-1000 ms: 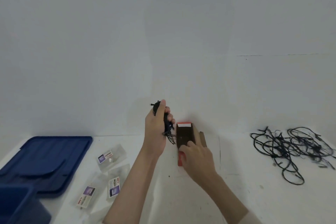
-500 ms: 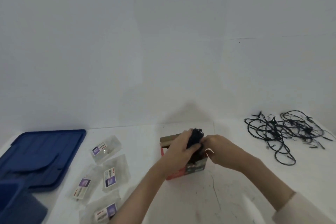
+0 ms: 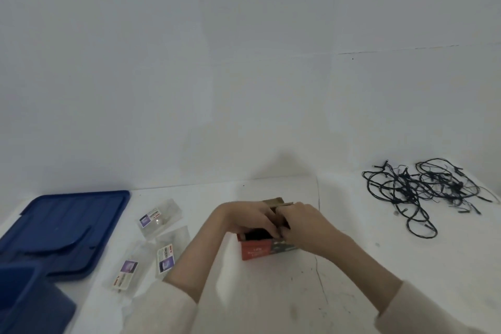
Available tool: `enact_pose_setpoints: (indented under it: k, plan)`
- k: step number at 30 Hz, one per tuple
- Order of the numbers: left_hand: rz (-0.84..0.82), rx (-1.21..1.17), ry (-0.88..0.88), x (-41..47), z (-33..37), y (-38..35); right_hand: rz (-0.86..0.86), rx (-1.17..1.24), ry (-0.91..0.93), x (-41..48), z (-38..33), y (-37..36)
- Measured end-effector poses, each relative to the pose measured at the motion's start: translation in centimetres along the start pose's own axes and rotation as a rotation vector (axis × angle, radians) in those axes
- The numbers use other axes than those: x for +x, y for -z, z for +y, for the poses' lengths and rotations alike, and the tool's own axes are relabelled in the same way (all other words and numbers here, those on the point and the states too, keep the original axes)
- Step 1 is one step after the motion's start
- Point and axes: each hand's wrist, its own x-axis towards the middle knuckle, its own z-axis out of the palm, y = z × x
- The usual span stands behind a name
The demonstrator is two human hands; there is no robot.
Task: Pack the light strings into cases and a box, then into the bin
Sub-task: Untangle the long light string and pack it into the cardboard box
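Bin (image 3: 24, 298) and lid (image 3: 67, 225) sit at the table's (image 3: 271, 293) left edge, cases (image 3: 160, 218) beside them, unbinned. Mid-table, the left hand (image 3: 244, 218) presses a string bundle (image 3: 256, 233) into the box (image 3: 257, 249), grasp unclear; the right hand (image 3: 303, 221) grips the box's flap. Another light string (image 3: 423, 192) lies loose, right edge

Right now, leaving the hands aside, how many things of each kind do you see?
Clear labelled cases: 3
Red box: 1
Bundled light string inside the box: 1
Loose light string tangle: 1
Blue bin lid: 1
Blue bin: 1
Total: 8
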Motion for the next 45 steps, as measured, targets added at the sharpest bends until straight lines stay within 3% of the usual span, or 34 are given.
enact_pose_setpoints:
  k: [4, 7, 10, 17, 23, 31, 36, 39, 42, 45]
  plan:
    - [0.404, 0.244, -0.174, -1.9, 0.0, 1.1, -0.099, -0.224, -0.002, 1.3, -0.8, -0.7]
    - [0.541, 0.303, -0.225, -3.7, 0.3, 1.1, -0.211, -0.200, 0.000, 2.4, -1.5, -1.2]
    - [0.424, 0.469, -0.175, -4.1, -0.4, -0.2, -0.301, -0.127, -0.025, 3.1, -1.7, -0.9]
    - [0.198, 0.424, -0.054, -1.8, -1.0, -3.5, -0.415, 0.003, -0.039, 2.5, -0.5, 1.0]
    - [0.211, 0.635, 0.086, 0.7, -0.1, -4.1, -0.156, 0.332, -0.004, 0.5, 0.8, 3.3]
    - [0.422, 0.717, 0.154, 1.3, 1.2, -3.4, 0.301, 0.672, -0.129, -1.3, 5.7, 2.3]
    - [0.497, 0.700, 0.145, 0.0, 1.8, -2.7, 0.429, 0.350, -0.357, -2.4, 12.5, 1.1]
    - [0.557, 0.716, 0.111, -0.8, 3.5, -2.9, 0.311, 0.002, -0.589, -3.6, 16.8, 0.9]
    - [0.672, 0.757, 0.003, -0.8, 5.5, -3.6, 0.111, -0.075, -0.827, -4.9, 19.6, 0.8]
    - [0.679, 0.669, -0.094, -0.4, 7.3, -5.1, 0.122, -0.101, -0.809, -5.8, 21.0, 0.3]
